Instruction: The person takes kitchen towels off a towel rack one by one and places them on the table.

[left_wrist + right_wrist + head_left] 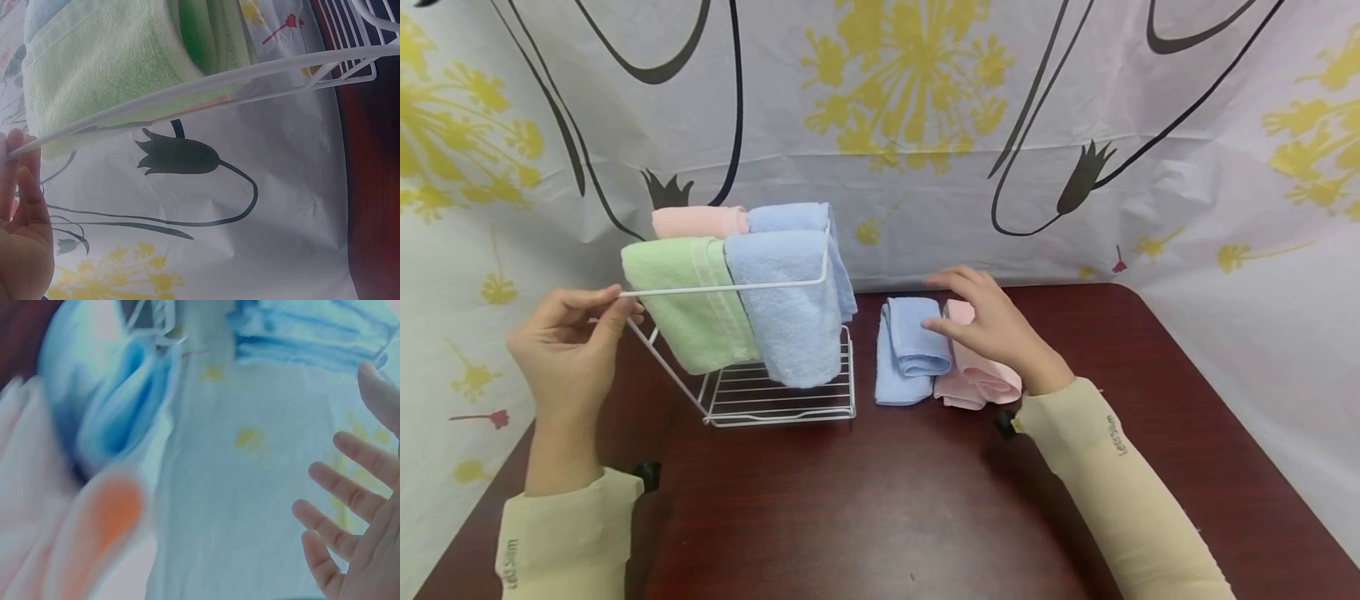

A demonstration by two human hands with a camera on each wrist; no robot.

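A white wire rack (778,417) stands on the table at the left, with folded towels hung over its upper part. A green towel (688,304) and a blue towel (786,308) hang in front; a pink towel (700,221) and a second blue towel (790,218) are behind them. My left hand (568,346) pinches the rack's upper left corner between thumb and fingers. Over two more folded towels, one blue (917,333) and one pink (977,375), my right hand (992,325) hovers with spread fingers and nothing in its grasp.
The dark red-brown table (880,500) reaches toward me, with its rounded far corner at the right. Behind it hangs a white cloth (917,225) printed with yellow flowers and dark stems. The rack's lower wire shelf (730,387) sits under the hanging towels.
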